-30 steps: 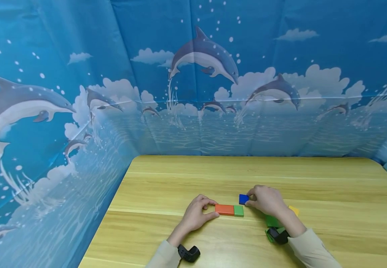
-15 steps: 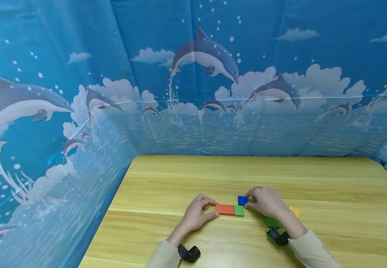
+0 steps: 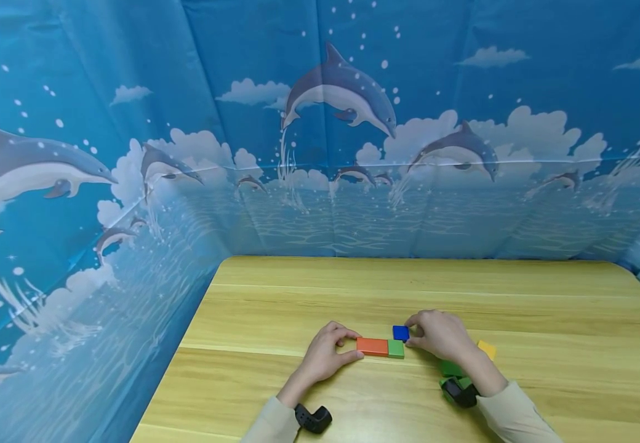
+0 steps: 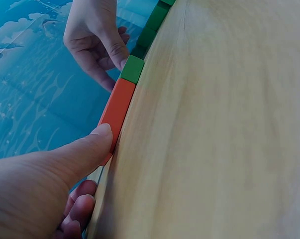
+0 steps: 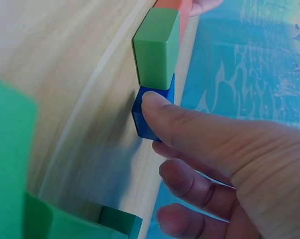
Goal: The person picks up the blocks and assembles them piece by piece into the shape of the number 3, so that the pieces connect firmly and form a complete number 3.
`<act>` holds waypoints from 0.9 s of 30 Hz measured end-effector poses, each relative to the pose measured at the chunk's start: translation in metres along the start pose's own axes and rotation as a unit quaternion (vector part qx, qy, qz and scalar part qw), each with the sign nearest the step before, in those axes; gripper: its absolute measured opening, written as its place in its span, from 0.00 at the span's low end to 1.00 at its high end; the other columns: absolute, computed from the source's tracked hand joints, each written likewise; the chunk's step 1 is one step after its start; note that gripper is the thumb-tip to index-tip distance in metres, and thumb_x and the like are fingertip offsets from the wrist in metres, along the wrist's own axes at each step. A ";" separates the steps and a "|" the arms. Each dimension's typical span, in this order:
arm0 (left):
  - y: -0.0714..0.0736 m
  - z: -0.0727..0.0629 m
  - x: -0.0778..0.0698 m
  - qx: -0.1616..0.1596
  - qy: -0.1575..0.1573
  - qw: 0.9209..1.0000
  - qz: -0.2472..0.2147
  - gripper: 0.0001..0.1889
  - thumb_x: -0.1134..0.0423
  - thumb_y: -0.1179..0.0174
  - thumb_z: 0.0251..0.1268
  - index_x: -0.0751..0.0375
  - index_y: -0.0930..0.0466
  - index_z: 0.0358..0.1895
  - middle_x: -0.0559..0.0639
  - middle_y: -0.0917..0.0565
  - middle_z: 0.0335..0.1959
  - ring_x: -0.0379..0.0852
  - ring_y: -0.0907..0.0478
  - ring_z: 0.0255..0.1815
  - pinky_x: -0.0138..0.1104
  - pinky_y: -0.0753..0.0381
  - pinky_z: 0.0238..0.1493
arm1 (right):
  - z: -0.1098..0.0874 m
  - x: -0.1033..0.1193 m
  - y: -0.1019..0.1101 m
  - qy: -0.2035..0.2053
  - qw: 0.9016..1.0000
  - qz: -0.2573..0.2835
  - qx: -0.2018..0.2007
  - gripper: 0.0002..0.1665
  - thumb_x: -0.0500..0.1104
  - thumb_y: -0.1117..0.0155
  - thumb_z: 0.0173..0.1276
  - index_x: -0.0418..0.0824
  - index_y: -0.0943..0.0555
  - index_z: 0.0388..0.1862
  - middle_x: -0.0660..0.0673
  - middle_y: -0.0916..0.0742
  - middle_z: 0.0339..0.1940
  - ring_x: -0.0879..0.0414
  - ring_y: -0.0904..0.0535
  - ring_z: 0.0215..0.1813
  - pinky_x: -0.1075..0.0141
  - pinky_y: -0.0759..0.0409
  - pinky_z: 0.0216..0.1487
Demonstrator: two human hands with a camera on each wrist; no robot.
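Note:
At the left end of a long orange-red block, my left hand holds it between thumb and fingers. A small green block sits flush against that block's right end. My right hand pinches a blue block just behind the green one, on the table. Close up in the right wrist view, the thumb lies on the blue block, which appears to touch or nearly touch the green block. The left wrist view shows the left thumb on the orange-red block; the right hand hides the blue block there.
Several green blocks lie under and beside the right wrist, partly hidden by it. A yellow block is just right of that forearm. The wooden table ends at a blue dolphin-print curtain behind and to the left.
My right hand has shifted the blue block slightly left and nearer, towards the green block. The left hand and the orange-red block have stayed almost still.

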State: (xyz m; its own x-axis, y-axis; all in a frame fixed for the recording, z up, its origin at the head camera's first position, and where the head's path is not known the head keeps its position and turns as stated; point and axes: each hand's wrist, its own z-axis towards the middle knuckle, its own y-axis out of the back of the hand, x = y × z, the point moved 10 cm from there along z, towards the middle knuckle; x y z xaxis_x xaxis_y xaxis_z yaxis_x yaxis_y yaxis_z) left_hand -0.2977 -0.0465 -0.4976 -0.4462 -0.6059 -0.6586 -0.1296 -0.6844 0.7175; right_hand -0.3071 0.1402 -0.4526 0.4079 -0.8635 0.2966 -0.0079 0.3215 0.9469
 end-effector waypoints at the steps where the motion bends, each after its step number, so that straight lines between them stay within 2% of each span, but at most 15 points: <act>1: 0.000 0.000 0.000 0.000 0.000 1.000 -0.001 0.19 0.45 0.35 0.57 0.50 0.17 0.48 0.41 0.29 0.36 0.36 0.36 0.33 0.30 0.37 0.35 | 0.000 0.000 0.000 0.000 1.000 0.000 0.000 0.17 0.47 0.24 0.52 0.43 0.14 0.40 0.56 0.23 0.22 0.63 0.33 0.22 0.65 0.35 0.21; 17: -0.002 0.002 0.004 -0.001 0.000 1.000 0.000 0.19 0.45 0.35 0.57 0.49 0.17 0.48 0.39 0.29 0.36 0.35 0.36 0.33 0.30 0.37 0.35 | 0.001 -0.001 -0.003 -0.003 1.000 0.010 0.002 0.19 0.48 0.24 0.51 0.42 0.14 0.41 0.56 0.22 0.23 0.62 0.33 0.23 0.65 0.34 0.22; 23: -0.001 0.004 0.005 -0.002 -0.006 1.000 0.005 0.19 0.45 0.35 0.57 0.49 0.17 0.48 0.40 0.30 0.34 0.36 0.36 0.33 0.29 0.37 0.34 | -0.002 -0.003 -0.003 -0.004 1.000 0.030 0.007 0.24 0.48 0.25 0.53 0.41 0.16 0.47 0.58 0.26 0.19 0.63 0.35 0.20 0.66 0.38 0.21; 27: -0.001 0.005 0.005 -0.005 -0.010 1.000 0.007 0.19 0.44 0.35 0.57 0.49 0.17 0.48 0.41 0.31 0.33 0.36 0.37 0.33 0.30 0.38 0.34 | -0.007 -0.009 0.001 -0.012 0.999 0.053 0.008 0.25 0.50 0.28 0.57 0.39 0.18 0.51 0.58 0.27 0.18 0.62 0.35 0.18 0.67 0.39 0.19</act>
State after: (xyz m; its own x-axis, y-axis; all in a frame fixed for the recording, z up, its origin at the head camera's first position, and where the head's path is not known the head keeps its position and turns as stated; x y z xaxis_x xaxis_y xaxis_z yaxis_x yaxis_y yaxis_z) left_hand -0.3038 -0.0470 -0.5006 -0.4647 -0.6077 -0.6440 -0.1144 -0.6799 0.7243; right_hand -0.3046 0.1508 -0.4547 0.3820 -0.8345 0.3972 -0.0646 0.4046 0.9122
